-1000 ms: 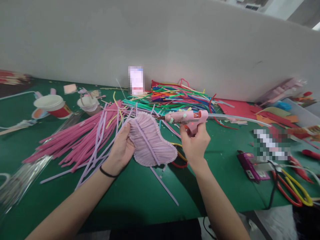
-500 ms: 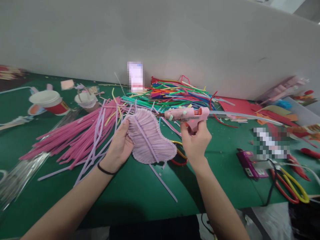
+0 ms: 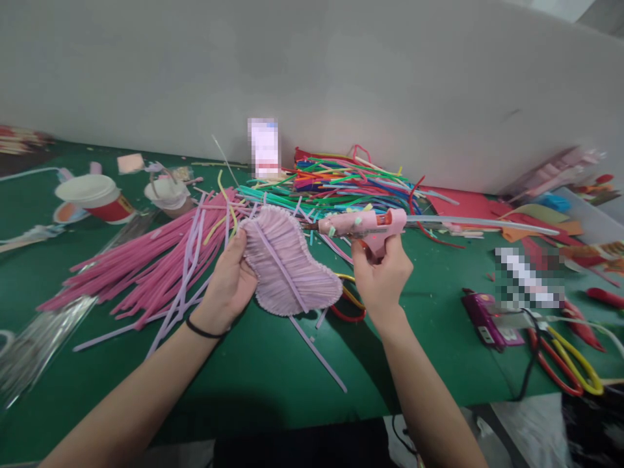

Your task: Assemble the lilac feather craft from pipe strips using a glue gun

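Your left hand (image 3: 234, 276) clamps the lavender boot-shaped piece (image 3: 292, 263) by its left edge; the piece spreads rightward from that grip. Between your hands, red-and-yellow handles (image 3: 349, 319) show beside its lower right end. Your right hand (image 3: 383, 276) wraps around the pink glue gun (image 3: 351, 223), aimed left; well right of that grip sits a purple box (image 3: 479, 317).

Green table (image 3: 439, 364) with pink pipe cleaners (image 3: 168, 237), paper cup (image 3: 100, 199)
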{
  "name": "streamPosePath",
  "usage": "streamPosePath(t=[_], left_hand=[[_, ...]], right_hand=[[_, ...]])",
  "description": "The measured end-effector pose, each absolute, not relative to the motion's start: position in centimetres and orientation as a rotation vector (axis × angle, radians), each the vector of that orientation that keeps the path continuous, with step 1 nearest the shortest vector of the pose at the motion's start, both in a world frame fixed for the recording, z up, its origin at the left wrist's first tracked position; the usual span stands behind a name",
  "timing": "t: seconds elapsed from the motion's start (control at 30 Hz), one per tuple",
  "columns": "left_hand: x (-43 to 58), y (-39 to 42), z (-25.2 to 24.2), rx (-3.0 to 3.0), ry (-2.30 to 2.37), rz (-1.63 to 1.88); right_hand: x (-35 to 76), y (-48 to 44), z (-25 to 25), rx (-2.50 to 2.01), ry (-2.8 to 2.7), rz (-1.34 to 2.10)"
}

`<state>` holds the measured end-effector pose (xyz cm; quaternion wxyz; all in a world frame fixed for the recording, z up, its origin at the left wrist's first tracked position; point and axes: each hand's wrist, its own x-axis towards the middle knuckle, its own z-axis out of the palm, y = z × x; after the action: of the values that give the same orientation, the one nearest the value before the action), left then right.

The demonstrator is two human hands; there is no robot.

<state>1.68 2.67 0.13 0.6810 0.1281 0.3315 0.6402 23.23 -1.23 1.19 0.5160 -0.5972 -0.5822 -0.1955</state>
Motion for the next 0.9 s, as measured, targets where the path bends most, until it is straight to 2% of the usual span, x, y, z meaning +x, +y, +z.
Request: streamPosePath(t=[0.9], left_hand=[[1.18,2.94,0.59,0.248,0.752,1.452]], right_hand=[[23.38,-1.32,0.95,-1.485,-1.408,-0.439]])
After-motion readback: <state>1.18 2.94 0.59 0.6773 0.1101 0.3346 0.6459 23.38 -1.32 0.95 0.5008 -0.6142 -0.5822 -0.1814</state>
